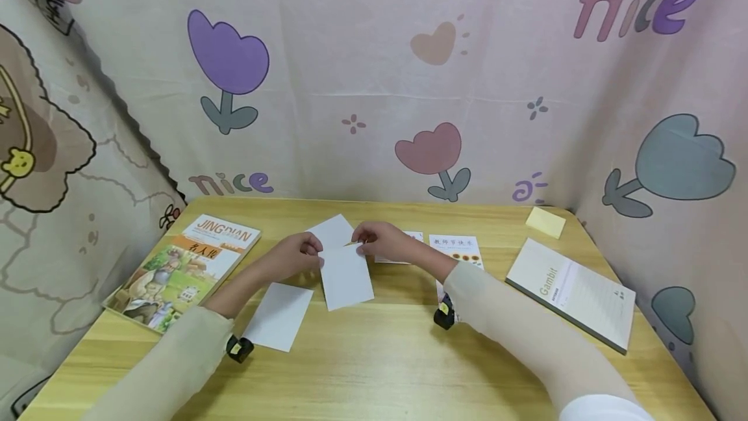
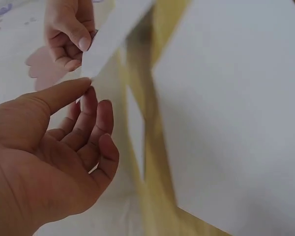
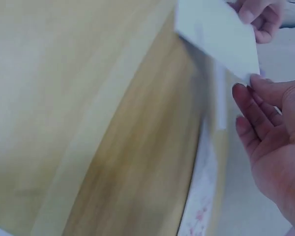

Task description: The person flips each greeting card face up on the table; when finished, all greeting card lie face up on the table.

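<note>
I hold a blank white sheet up over the middle of the frame, its upper edge pinched at both corners: my left hand takes one corner between thumb and fingertips, my right hand takes the other the same way. In the left wrist view my thumb and fingers meet on the paper's edge; in the right wrist view the sheet hangs tilted above the wood.

Below it the light wooden table fills the lower frame. A second white sheet lies flat at lower left of centre, and another white sheet lies behind my hands. A picture book sits at the left edge, a notebook marked Gambit at the right, a yellow sticky pad at the upper right corner of the tabletop, and a printed card just right of my right wrist.

A pale cloth with tulips, hearts and the word "nice" hangs behind and on both sides.
</note>
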`<state>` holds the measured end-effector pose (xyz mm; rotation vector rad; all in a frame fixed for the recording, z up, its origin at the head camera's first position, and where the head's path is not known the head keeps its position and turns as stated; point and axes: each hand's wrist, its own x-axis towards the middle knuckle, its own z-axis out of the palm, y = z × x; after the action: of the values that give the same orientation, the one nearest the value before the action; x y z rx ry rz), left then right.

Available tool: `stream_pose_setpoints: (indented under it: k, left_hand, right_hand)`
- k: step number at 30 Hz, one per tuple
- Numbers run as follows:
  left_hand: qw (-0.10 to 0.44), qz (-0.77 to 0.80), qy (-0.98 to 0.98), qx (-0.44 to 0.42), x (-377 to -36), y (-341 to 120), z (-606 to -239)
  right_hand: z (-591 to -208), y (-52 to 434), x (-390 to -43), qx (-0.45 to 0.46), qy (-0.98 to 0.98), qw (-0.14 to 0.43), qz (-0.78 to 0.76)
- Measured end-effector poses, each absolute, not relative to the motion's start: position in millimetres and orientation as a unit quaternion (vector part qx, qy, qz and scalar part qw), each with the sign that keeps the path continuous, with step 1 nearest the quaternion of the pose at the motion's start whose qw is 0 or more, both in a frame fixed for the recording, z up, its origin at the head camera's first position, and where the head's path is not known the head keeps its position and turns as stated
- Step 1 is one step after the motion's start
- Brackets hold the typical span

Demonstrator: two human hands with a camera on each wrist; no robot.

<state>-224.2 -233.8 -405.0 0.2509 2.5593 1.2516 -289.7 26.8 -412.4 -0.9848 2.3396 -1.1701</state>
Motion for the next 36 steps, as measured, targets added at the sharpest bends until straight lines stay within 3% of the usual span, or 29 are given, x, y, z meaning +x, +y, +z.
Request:
stream_pose_setpoints:
  k: [15,24,36]
  left_hand:
    - [0.069,0.570,0.807,0.143,-205,-187,-358]
    - [0.072,0.587,0.789,0.167,-210,-152,-364]
    - [0.100,0.605,0.772,0.167,-217,-128,-375]
  right_hand:
    - [-369,92,-233,-0.311,0.771,0.139,-0.538]
    - [-358,127,-202,-0.331,0.763,0.129,-0.540]
    - [-363,145,-193,-0.356,0.754,0.100,-0.543]
